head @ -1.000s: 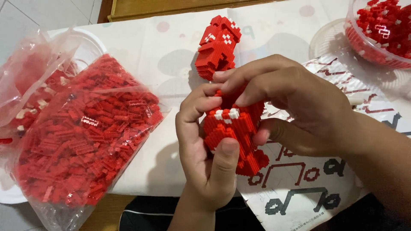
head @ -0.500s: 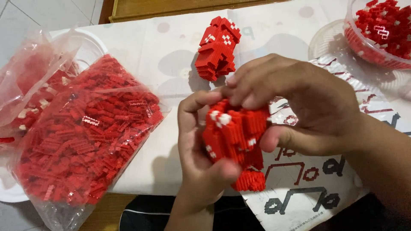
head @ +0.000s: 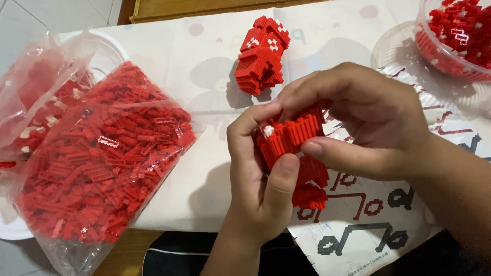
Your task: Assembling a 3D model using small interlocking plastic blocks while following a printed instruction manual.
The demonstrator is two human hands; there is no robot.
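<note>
Seen from above, two bare hands are holding a red brick model point(head: 294, 153) just over the near edge of a bench point(head: 204, 66) that is wearing a pale patterned cover. The left hand point(head: 258, 189) is cupping the model from the left and below, its thumb pressing up the front face and its fingers wrapping round the far side. The right hand point(head: 358, 122) is coming in from the right and arching over the top, its thumb lying flat along the model's right flank and its fingers curling closed over the upper edge. Both hands are gripping narrowly on the model, with no gap showing between skin and bricks. The model's long axis is running roughly up and down in the view, from the ridged upper block between the hands to a smaller lobe hanging free below them, over a printed instruction sheet point(head: 368, 230). Both hands are equally close, since both are touching it. A second red brick piece with white dots point(head: 262, 53) is lying well apart, farther back on the bench. To the left, a clear bag of loose red bricks point(head: 102, 158) is resting partly on a white plate point(head: 15, 232). At the far right, a clear bowl of red bricks point(head: 455, 38) is sitting.
</note>
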